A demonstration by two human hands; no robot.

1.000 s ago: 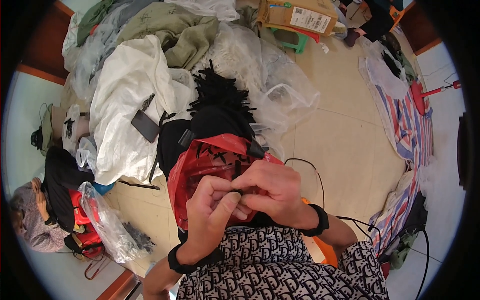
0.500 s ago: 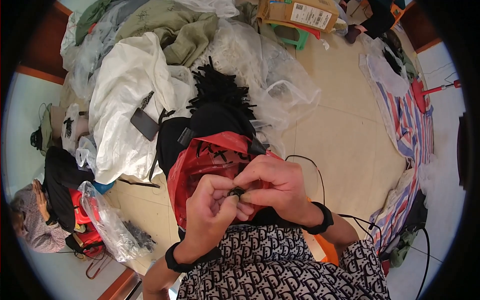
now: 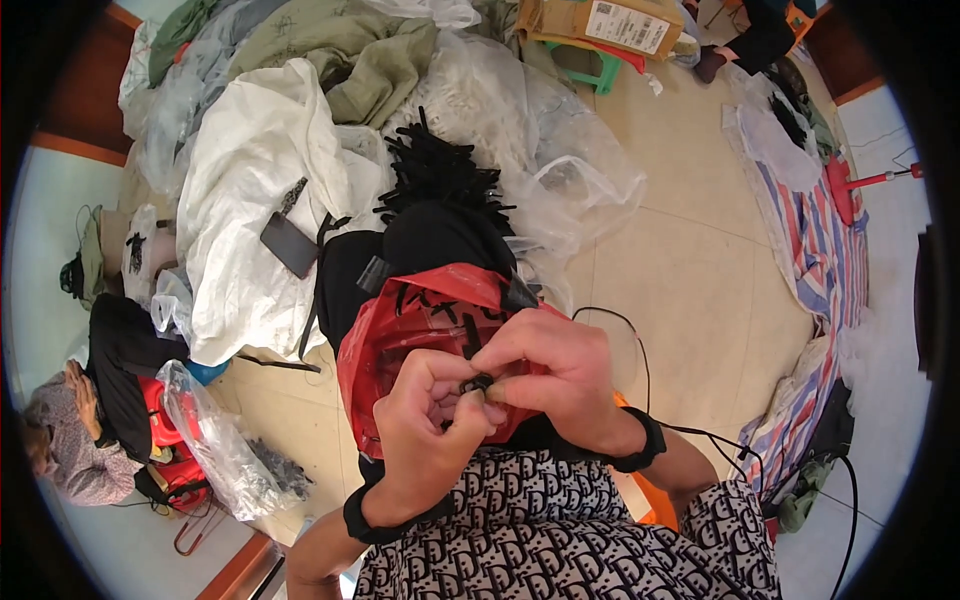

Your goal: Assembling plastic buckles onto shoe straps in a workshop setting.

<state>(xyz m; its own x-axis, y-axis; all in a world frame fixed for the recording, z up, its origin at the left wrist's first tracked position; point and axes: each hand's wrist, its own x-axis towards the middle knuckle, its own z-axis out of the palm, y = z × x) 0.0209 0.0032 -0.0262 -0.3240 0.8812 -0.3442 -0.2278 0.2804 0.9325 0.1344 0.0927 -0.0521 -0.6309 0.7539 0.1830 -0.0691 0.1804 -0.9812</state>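
Over my lap, my left hand point(image 3: 436, 415) and my right hand point(image 3: 550, 375) meet, their thumbs and fingers pinching a small black looped piece point(image 3: 478, 383). Its exact kind is too small to make out. Beneath the hands a red plastic bag point(image 3: 375, 350) with black markings lies spread across my black-clad legs. A short black strip point(image 3: 470, 335) shows above my fingertips, against the bag. Past my knees lies a pile of short black strips point(image 3: 440, 175).
A white sack point(image 3: 245, 200) with a dark phone point(image 3: 289, 245) on it lies to the left. Clear plastic sheeting point(image 3: 570, 150) spreads ahead. A cardboard box point(image 3: 610, 25) rests on a green stool point(image 3: 598, 75). Another person point(image 3: 80, 430) sits at far left; a black cable point(image 3: 640, 350) runs at right.
Both hands stay together on the small black piece, with only slight finger movement. The black strip above the fingertips shows more plainly now against the red bag.
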